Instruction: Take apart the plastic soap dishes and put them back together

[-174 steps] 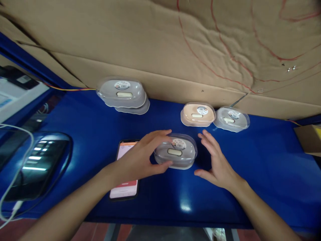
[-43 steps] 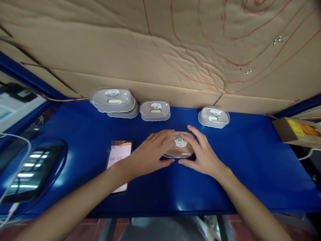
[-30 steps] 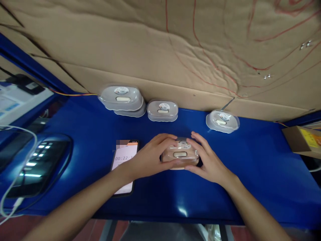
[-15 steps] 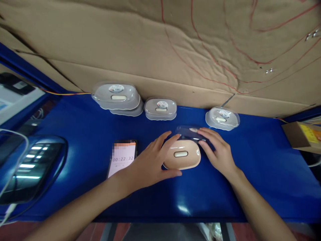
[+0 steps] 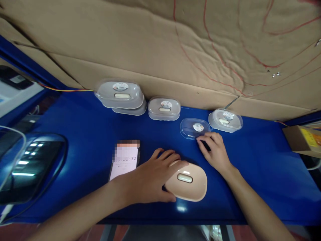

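A glossy peach oval case (image 5: 194,189) with a pale pill-shaped inset on top lies near the front of the blue table. My left hand (image 5: 160,174) is closed around its left end, fingers over the far edge and thumb at the near side. Farther back, a clear plastic cover (image 5: 189,129) with a round white label rests on the table. My right hand (image 5: 213,149) is at its lower right corner, thumb and forefinger pinched together at the rim. The other fingers of that hand are curled.
Clear-covered cases stand along the cardboard wall: a stack (image 5: 120,95) at left, one (image 5: 164,108) in the middle, one (image 5: 225,120) at right. A phone (image 5: 125,164) showing a timer lies left of my left hand. A dark device (image 5: 32,167) with cables is far left, a cardboard box (image 5: 298,139) far right.
My left hand has drawn the peach case toward the front edge, away from the clear cover. The cover now lies flat and in fuller view, my right hand at its corner.
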`<action>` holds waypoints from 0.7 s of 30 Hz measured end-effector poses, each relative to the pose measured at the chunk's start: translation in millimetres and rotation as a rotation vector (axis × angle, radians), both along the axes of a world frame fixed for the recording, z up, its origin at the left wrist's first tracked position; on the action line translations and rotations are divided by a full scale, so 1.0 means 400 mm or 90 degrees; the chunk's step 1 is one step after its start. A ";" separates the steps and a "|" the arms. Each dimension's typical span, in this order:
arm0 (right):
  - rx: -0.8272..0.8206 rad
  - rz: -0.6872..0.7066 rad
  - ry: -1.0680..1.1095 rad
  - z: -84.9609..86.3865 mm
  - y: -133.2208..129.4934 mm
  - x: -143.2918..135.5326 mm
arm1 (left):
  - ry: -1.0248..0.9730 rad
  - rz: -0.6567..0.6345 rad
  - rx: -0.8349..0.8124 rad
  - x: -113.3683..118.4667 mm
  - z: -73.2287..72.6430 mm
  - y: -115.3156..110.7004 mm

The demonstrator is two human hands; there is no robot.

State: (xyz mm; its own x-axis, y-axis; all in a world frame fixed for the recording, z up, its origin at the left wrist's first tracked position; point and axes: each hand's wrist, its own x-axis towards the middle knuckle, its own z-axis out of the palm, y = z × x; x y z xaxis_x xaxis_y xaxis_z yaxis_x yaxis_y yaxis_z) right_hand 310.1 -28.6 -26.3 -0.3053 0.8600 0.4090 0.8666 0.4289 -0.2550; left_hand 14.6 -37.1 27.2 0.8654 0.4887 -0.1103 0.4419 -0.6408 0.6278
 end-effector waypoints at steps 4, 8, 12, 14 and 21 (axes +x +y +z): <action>-0.038 0.033 -0.021 0.000 -0.004 -0.017 | 0.004 0.003 -0.002 -0.001 0.001 0.002; -0.088 0.018 -0.029 0.003 -0.005 -0.020 | -0.005 0.009 0.014 -0.004 -0.001 0.006; -0.177 0.050 0.074 0.025 -0.016 -0.016 | -0.005 0.047 0.055 -0.002 -0.004 0.014; -0.228 0.137 0.169 0.039 -0.028 -0.016 | -0.004 0.083 0.045 0.002 -0.001 0.021; -0.370 0.282 0.210 0.058 -0.063 -0.029 | -0.063 0.188 -0.050 0.007 0.001 0.043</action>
State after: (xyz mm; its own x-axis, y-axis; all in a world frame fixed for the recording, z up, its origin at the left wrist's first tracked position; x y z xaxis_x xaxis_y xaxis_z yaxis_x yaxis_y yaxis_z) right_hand 298.6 -53.9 -2.9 -0.6102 0.7898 0.0618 0.4878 0.4360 -0.7563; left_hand 17.2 -20.0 27.5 0.6962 0.7134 -0.0795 0.5353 -0.4421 0.7197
